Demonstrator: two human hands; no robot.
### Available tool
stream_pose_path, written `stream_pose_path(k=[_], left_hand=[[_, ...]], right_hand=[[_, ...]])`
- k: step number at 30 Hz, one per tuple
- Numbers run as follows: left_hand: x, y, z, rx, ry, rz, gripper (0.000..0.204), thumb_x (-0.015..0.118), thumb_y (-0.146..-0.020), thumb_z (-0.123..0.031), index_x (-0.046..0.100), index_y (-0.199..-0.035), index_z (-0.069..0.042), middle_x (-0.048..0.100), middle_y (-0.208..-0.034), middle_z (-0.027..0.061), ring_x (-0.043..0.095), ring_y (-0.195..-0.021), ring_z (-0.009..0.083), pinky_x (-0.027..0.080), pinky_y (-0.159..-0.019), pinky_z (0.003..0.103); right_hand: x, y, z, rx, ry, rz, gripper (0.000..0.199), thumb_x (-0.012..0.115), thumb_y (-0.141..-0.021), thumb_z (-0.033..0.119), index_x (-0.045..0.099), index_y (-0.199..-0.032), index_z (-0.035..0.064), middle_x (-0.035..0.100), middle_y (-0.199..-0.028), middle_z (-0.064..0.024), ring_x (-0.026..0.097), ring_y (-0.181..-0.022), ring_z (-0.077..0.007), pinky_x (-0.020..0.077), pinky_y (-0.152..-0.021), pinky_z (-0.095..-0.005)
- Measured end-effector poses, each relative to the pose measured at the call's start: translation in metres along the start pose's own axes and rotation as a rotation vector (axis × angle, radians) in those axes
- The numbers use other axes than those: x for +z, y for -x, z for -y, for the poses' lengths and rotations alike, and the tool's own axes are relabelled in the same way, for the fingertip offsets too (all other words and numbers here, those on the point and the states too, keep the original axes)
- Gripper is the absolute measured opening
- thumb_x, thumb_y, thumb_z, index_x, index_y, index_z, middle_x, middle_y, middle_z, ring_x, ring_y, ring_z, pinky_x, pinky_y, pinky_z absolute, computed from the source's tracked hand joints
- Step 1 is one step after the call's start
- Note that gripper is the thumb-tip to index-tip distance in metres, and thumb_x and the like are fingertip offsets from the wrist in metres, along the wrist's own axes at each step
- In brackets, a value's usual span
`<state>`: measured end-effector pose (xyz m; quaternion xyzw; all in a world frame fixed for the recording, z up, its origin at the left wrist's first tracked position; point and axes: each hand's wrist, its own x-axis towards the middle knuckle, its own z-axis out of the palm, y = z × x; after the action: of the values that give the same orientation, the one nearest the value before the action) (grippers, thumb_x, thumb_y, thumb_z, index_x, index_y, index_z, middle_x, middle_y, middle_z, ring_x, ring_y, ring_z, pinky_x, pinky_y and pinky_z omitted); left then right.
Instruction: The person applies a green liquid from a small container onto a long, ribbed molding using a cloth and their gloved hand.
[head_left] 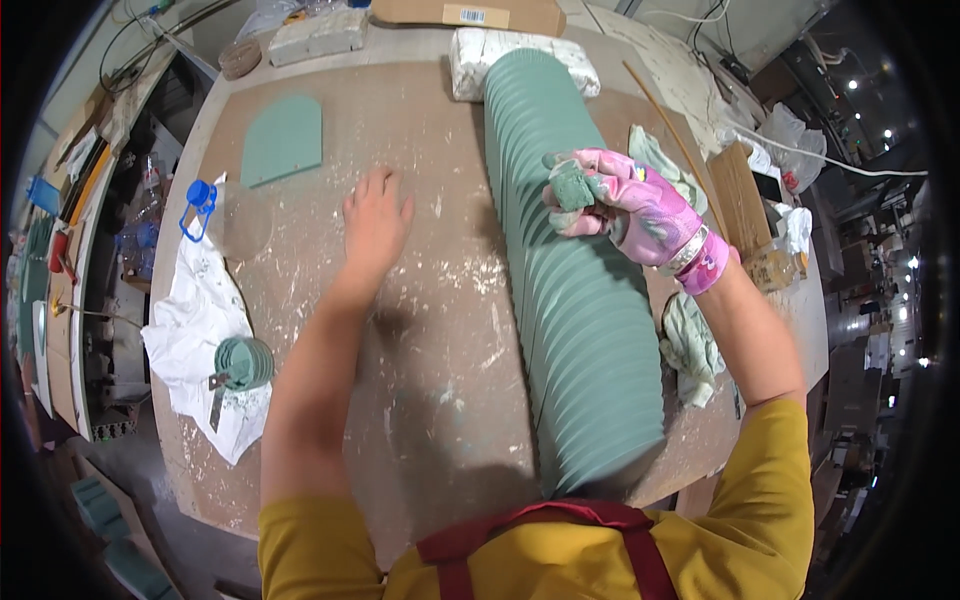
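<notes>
Hands apart: left hand (376, 218) flat on bare table (440, 330) (roomy), right hand (630, 205) clamps sponge (572, 186) on ribbed column (580, 300) edge.

A single head-worn fisheye view looks steeply down from above the person's chest onto the worktop (440, 330), facing forward across it. It sits close: forearms enter from the lower edge, the yellow shirt fills the bottom. Straight edges bow toward the rim, where shelves and floor curve away darkly.
</notes>
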<state>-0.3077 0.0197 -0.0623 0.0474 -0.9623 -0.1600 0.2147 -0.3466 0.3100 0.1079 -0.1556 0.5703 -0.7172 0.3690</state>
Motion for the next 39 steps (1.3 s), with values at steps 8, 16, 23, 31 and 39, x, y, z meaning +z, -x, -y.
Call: stream_pose_path(k=[8, 16, 23, 31, 39], left_hand=[[-0.002, 0.002, 0.002, 0.007, 0.043, -0.004, 0.043, 0.061, -0.083, -0.018, 0.053, -0.124, -0.007, 0.05, -0.128, 0.0086, 0.045, -0.12, 0.0297, 0.035, -0.099, 0.046], [-0.005, 0.0, 0.003, -0.049, 0.077, 0.059, 0.045, 0.061, -0.084, -0.019, 0.052, -0.126, -0.008, 0.048, -0.13, 0.0094, 0.042, -0.125, 0.0293, 0.033, -0.101, 0.047], [-0.007, -0.003, -0.003, -0.034, 0.039, 0.075, 0.044, 0.06, -0.085, -0.02, 0.052, -0.127, -0.008, 0.048, -0.131, 0.009, 0.042, -0.124, 0.0291, 0.033, -0.101, 0.047], [-0.007, -0.003, -0.005, -0.066, 0.042, 0.105, 0.041, 0.058, -0.086, -0.02, 0.053, -0.125, -0.009, 0.048, -0.13, 0.0072, 0.044, -0.122, 0.028, 0.033, -0.1, 0.046], [-0.006, -0.003, -0.003, -0.043, -0.012, 0.085, 0.04, 0.058, -0.086, -0.02, 0.053, -0.124, -0.009, 0.049, -0.129, 0.0072, 0.044, -0.122, 0.0282, 0.034, -0.099, 0.046]], right_hand=[[-0.054, -0.116, 0.063, -0.55, 1.225, -0.54, 0.038, 0.065, -0.086, 0.024, 0.061, -0.117, 0.0021, 0.066, -0.115, -0.0141, 0.064, -0.104, -0.0266, 0.0498, -0.089, -0.0343], [-0.055, -0.188, 0.034, -0.563, 1.877, -0.352, 0.024, 0.063, -0.083, 0.018, 0.065, -0.105, 0.0107, 0.065, -0.099, -0.0137, 0.063, -0.094, -0.0351, 0.0506, -0.083, -0.0423], [-0.07, -0.186, 0.034, -0.655, 1.599, -0.451, 0.022, 0.052, -0.09, 0.023, 0.064, -0.091, 0.0049, 0.066, -0.09, -0.0162, 0.064, -0.086, -0.0348, 0.0513, -0.077, -0.0442], [-0.084, -0.193, 0.051, -0.407, 1.749, -0.647, 0.021, 0.062, -0.078, 0.02, 0.065, -0.093, 0.0051, 0.066, -0.092, -0.0202, 0.065, -0.089, -0.0364, 0.0518, -0.08, -0.0437], [-0.122, -0.166, 0.03, -0.439, 1.482, -0.824, 0.024, 0.062, -0.083, 0.029, 0.066, -0.1, 0.0116, 0.068, -0.094, -0.0164, 0.065, -0.089, -0.0327, 0.0521, -0.078, -0.0412]])
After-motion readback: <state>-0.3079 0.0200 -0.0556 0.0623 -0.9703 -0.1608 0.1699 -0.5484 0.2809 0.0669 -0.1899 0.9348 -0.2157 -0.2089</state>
